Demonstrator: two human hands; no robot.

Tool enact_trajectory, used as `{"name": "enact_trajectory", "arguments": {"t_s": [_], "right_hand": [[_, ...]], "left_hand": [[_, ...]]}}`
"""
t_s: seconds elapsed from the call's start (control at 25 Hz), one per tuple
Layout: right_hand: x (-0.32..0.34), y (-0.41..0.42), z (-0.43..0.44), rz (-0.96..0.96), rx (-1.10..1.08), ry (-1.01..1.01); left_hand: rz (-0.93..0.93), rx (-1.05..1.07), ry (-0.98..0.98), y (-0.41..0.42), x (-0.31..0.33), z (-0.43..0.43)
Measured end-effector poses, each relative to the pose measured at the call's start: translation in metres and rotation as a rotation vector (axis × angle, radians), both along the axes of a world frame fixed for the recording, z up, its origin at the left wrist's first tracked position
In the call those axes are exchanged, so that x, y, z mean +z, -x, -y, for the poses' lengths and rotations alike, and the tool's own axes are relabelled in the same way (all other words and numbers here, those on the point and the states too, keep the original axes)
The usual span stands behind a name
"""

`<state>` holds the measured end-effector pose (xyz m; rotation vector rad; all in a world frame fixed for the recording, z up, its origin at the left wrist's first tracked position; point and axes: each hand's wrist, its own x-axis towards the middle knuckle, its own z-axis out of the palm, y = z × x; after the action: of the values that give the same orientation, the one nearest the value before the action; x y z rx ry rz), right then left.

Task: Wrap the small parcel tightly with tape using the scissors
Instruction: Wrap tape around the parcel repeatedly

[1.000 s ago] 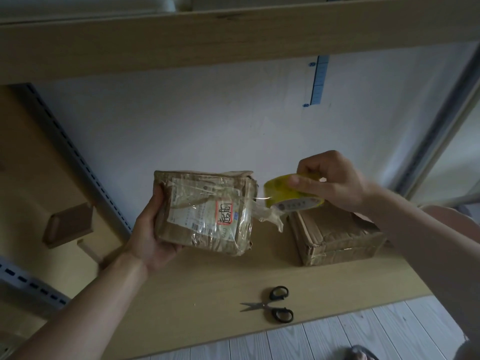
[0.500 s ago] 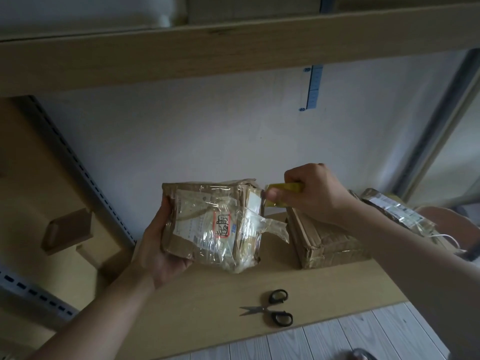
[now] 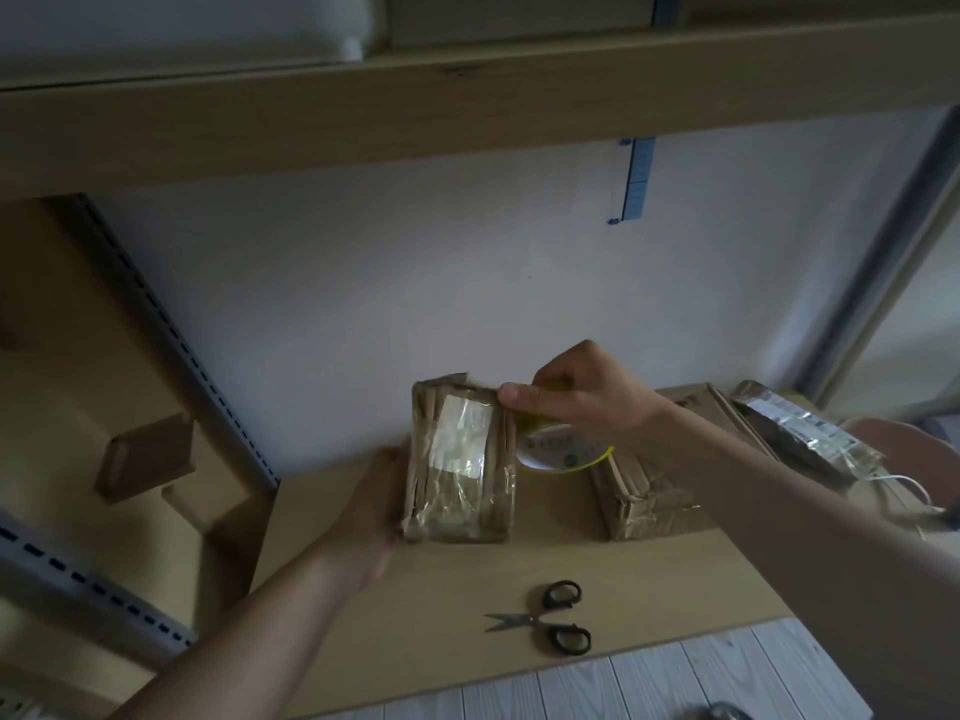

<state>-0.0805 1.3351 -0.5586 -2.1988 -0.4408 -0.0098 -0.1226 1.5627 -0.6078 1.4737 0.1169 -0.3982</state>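
Observation:
The small brown parcel (image 3: 460, 465) stands on end above the wooden shelf board, wrapped in clear tape with a pale label on its near face. My left hand (image 3: 371, 504) grips its left side. My right hand (image 3: 582, 397) holds the yellow tape roll (image 3: 561, 449) tight against the parcel's upper right edge, thumb on the parcel's top corner. The black-handled scissors (image 3: 550, 618) lie shut on the board in front of the parcel, blades pointing left, untouched.
A second taped cardboard box (image 3: 644, 506) lies on the shelf board (image 3: 426, 626) right of the parcel, under my right forearm. A plastic-wrapped package (image 3: 800, 428) and a white cable sit at far right. Another shelf runs overhead. Perforated metal uprights stand at left.
The parcel has turned so a narrower taped face shows and it now sits lower, near the board. My right hand carried the tape roll over the parcel's top right edge.

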Motion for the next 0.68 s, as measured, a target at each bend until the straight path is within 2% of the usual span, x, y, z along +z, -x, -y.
{"name": "enact_trajectory", "arguments": {"t_s": [0.12,0.2,0.28,0.44,0.68], "right_hand": [[-0.006,0.002,-0.01,-0.056,-0.149,0.201],[-0.009,0.004,-0.016,-0.051,-0.188,0.216],[-0.008,0.005,-0.021,-0.015,-0.198,0.213],[-0.002,0.01,-0.028,0.023,-0.216,0.187],[-0.01,0.009,-0.037,0.06,-0.223,0.206]], "left_hand": [[-0.021,-0.146,0.095,-0.003,0.012,0.003],[0.098,-0.184,-0.037,-0.002,0.009,0.003],[0.173,-0.105,-0.13,0.001,0.005,0.006],[0.243,0.129,-0.183,0.001,0.006,0.008],[0.455,0.159,-0.664,0.007,0.003,0.022]]}}
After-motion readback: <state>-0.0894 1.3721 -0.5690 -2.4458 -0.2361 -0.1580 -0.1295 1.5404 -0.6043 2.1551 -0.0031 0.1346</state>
